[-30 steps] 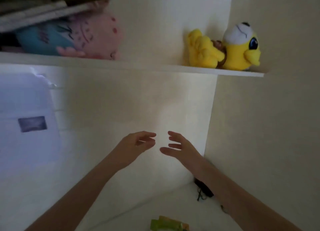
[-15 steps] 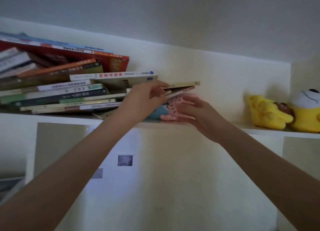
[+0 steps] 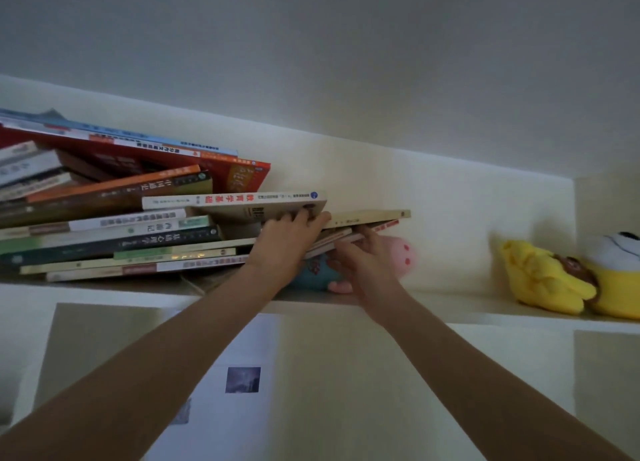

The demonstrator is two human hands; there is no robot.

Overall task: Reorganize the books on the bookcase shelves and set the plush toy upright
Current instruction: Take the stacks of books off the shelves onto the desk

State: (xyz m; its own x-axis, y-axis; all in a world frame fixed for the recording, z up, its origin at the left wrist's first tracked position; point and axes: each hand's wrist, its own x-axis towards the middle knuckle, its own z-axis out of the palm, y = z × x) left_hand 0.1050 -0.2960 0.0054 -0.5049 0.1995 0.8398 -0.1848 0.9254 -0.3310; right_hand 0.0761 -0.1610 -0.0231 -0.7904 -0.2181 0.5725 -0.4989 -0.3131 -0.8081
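A messy pile of books (image 3: 114,218) lies flat and slanted on the top shelf (image 3: 450,308). A pink and blue plush toy (image 3: 403,254) lies on its side under the pile's overhanging right end. My left hand (image 3: 287,242) grips the ends of the lower overhanging books, fingers reaching up under a white-spined book (image 3: 235,199). My right hand (image 3: 363,261) holds the thin books (image 3: 374,218) just above the plush from below and covers part of the toy. A yellow plush toy (image 3: 568,280) lies on the shelf's far right.
Bare shelf runs between the pink plush and the yellow one. A side panel (image 3: 606,211) closes the shelf at the right. Below the shelf is an open compartment with a white sheet bearing a small dark picture (image 3: 242,379).
Both hands rose from below the shelf to the book pile. Since half a second ago the left hand pushed further under the books and the right hand closed in on the thin books over the plush.
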